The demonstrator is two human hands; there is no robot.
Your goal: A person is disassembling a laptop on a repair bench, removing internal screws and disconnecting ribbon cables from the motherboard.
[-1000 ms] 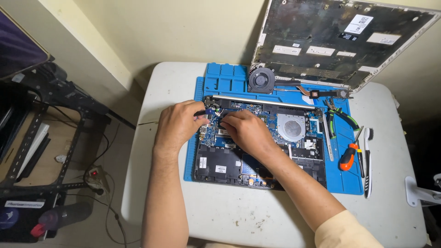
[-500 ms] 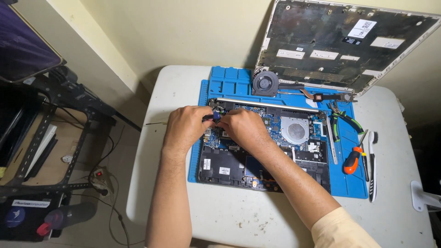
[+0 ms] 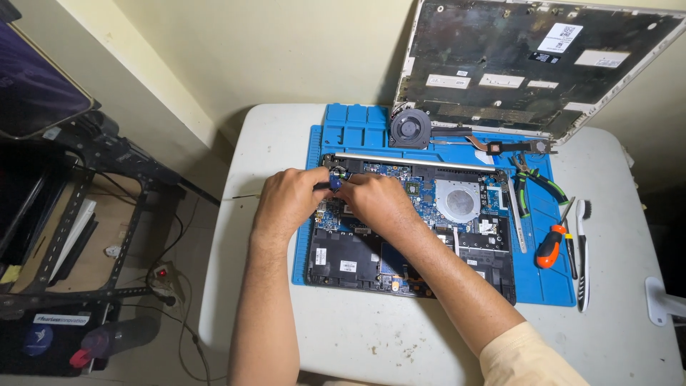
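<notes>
Soft even overhead light, faint shadows, sharp centre, dim left side, slight wide-angle edge distortion.

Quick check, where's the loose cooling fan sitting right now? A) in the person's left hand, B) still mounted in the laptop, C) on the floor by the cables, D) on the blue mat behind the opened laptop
D: the round black cooling fan lies on the blue mat behind the opened laptop, apart from both hands, which work at the board's upper left corner.
</notes>
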